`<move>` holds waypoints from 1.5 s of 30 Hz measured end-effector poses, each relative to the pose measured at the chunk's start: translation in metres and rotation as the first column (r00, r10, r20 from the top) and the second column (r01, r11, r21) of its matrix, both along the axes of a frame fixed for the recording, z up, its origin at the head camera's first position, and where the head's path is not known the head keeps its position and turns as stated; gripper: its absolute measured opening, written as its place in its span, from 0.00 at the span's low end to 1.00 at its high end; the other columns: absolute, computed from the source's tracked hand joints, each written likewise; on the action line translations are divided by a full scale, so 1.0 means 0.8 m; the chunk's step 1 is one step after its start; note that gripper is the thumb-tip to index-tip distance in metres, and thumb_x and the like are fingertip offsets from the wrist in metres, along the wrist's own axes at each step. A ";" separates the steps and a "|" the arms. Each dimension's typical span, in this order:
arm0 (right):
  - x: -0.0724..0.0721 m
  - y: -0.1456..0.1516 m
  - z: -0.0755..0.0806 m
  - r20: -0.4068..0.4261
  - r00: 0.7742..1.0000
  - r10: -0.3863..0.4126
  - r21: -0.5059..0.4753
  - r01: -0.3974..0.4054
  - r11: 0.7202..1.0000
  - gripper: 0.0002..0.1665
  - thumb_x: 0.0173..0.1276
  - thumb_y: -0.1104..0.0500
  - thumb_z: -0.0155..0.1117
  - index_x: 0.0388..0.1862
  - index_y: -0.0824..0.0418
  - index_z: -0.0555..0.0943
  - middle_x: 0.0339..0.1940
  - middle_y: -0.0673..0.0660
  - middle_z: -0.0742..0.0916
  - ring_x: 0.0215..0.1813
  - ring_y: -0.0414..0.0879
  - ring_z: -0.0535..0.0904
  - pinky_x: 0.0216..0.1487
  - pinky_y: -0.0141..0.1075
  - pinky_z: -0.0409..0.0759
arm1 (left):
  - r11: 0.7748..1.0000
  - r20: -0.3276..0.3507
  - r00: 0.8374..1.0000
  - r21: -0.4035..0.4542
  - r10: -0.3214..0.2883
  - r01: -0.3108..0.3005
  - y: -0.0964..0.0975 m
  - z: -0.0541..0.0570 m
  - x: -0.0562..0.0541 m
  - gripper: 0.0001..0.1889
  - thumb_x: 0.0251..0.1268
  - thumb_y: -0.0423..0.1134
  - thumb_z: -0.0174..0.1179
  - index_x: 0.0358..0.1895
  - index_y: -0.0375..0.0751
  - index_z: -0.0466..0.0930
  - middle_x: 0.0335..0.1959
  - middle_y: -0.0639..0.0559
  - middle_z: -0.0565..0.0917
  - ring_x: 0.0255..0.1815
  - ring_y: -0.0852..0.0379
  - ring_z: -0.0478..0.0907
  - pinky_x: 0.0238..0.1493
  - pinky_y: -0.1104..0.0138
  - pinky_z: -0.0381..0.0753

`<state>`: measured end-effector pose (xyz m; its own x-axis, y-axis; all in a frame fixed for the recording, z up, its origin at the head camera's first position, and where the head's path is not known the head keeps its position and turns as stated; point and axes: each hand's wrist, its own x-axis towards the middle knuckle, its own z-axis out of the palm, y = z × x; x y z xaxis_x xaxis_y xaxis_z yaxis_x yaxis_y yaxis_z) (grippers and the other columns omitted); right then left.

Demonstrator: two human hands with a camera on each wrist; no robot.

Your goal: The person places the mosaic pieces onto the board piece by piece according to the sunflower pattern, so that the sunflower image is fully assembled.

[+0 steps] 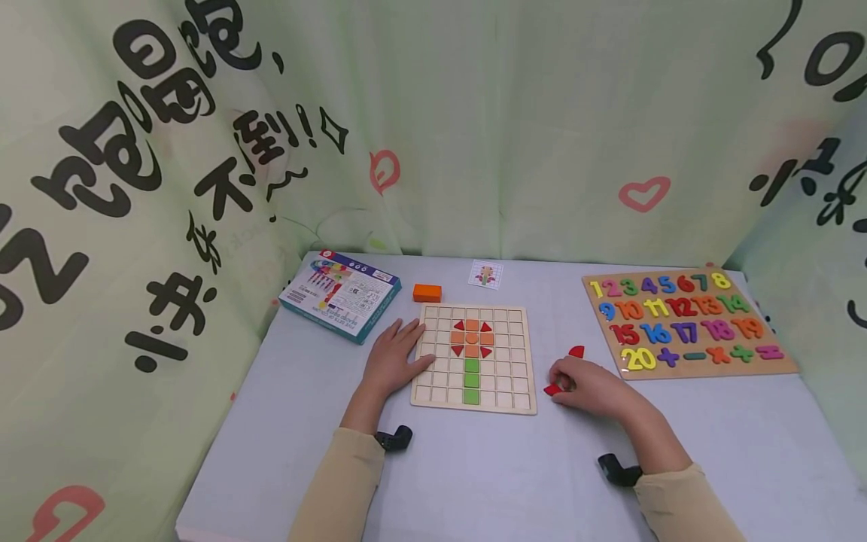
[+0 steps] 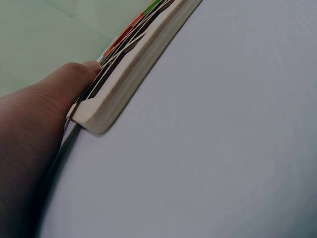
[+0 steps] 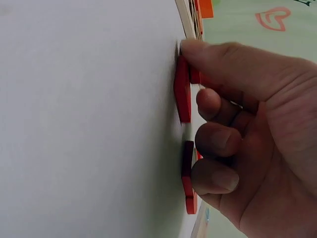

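A wooden grid board [image 1: 508,388] holds several orange squares [image 1: 471,327], an orange circle [image 1: 472,339], several red triangles [image 1: 485,351] and a column of green squares [image 1: 471,380]. My left hand [image 1: 391,357] rests along its left edge, fingers extended; in the left wrist view the thumb [image 2: 74,79] lies on the board's edge [image 2: 133,64]. Right of the board, my right hand [image 1: 588,385] pinches a flat red piece [image 3: 183,91] close over the table, its index fingertip hidden behind the thumb. Another red piece [image 3: 188,171] lies below the curled fingers in the right wrist view.
Behind the board are an orange block [image 1: 427,293] and a small pattern card [image 1: 485,275]. A boxed set [image 1: 340,295] lies at the back left. At the right is a number puzzle board [image 1: 609,309]. Printed curtains [image 1: 542,150] surround the table.
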<state>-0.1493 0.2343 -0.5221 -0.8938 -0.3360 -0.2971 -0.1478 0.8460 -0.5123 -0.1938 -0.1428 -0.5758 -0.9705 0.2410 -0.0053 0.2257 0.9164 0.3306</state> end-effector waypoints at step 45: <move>-0.022 -0.070 0.010 -0.035 0.993 0.112 -0.137 -0.115 0.984 0.19 0.59 0.52 0.75 0.49 0.51 0.81 0.38 0.46 0.81 0.44 0.44 0.75 0.43 0.35 0.79 | 1.000 0.003 1.000 -0.007 0.008 -0.008 0.000 -0.002 -0.001 0.40 0.65 0.71 0.50 0.77 0.58 0.58 0.79 0.59 0.60 0.82 0.47 0.49 0.79 0.49 0.53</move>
<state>-0.1669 0.1781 -0.5140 -0.8546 -0.4719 -0.2164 -0.2543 0.7439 -0.6180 -0.1949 -0.1424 -0.5772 -0.9725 0.2329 -0.0099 0.2172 0.9205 0.3248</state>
